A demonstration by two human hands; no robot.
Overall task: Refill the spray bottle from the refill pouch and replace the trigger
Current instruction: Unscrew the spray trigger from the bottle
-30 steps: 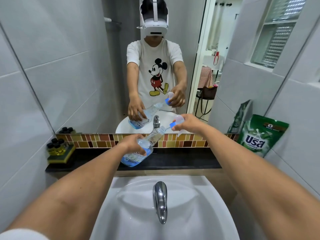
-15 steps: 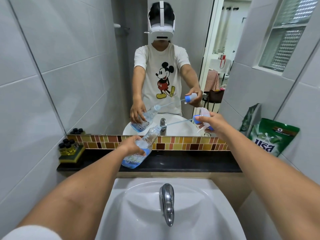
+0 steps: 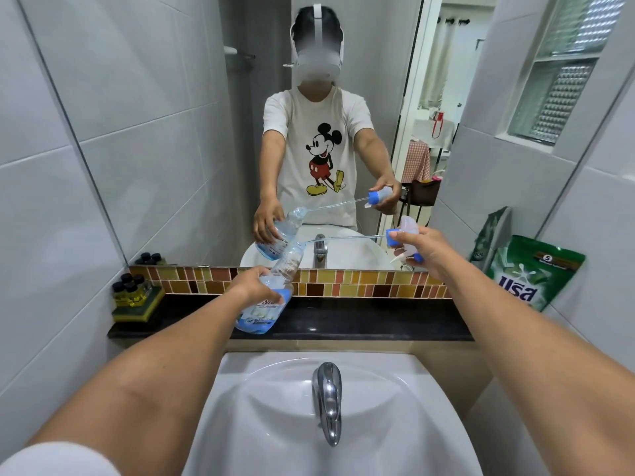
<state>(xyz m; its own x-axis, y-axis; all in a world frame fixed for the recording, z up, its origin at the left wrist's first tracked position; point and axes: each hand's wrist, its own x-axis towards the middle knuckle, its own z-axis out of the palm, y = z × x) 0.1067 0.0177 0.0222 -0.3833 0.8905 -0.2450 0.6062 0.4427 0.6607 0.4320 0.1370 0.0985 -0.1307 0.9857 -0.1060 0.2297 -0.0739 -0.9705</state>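
Clear ribbed bottle (image 3: 271, 297) tilted in left hand (image 3: 252, 286) grip; right hand (image 3: 421, 250) clasps trigger (image 3: 405, 235), thin tube tip seemingly at neck.

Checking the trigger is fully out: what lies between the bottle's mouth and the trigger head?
Head view: only the thin dip tube spans from the spray bottle mouth to the trigger head.
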